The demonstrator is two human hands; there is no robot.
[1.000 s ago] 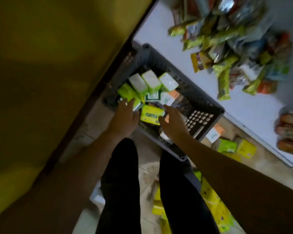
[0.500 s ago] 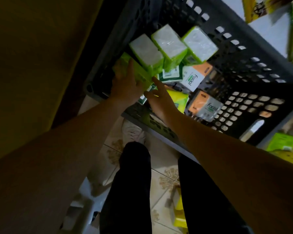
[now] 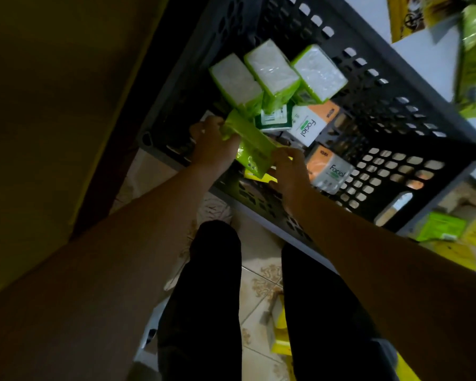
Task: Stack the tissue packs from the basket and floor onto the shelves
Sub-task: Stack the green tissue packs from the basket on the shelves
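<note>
From my head camera, looking down: both my hands are inside the dark basket (image 3: 368, 92), which fills the upper middle of the frame. My left hand (image 3: 212, 144) is wrapped around the left end of a lime-green tissue pack (image 3: 248, 144), which lies tilted near the basket's lower-left corner. My right hand (image 3: 289, 171) has its fingers curled at the pack's right end. I cannot tell whether it is gripping this pack or the yellow pack (image 3: 259, 176) peeking out just beneath.

To lift well, I judge I should settle that first and get one firm hold at each end of the same pack. The wrapper looks soft and shiny (likely to slip or crumple if I only pinch a corner). I should raise it straight up, clear of the near rim. Just above it in the frame stand three white-topped green packs (image 3: 271, 68), leaning together, and a sideways drag could topple them.

Two orange-and-white Facial packs (image 3: 330, 169) lie to the right of my hands and would be easy to take next. More packs (image 3: 440, 226) wait on the tiled floor (image 3: 259, 284) at the lower right, outside the basket. I cannot make out the shelves clearly from here, so most of the job looks undone.
</note>
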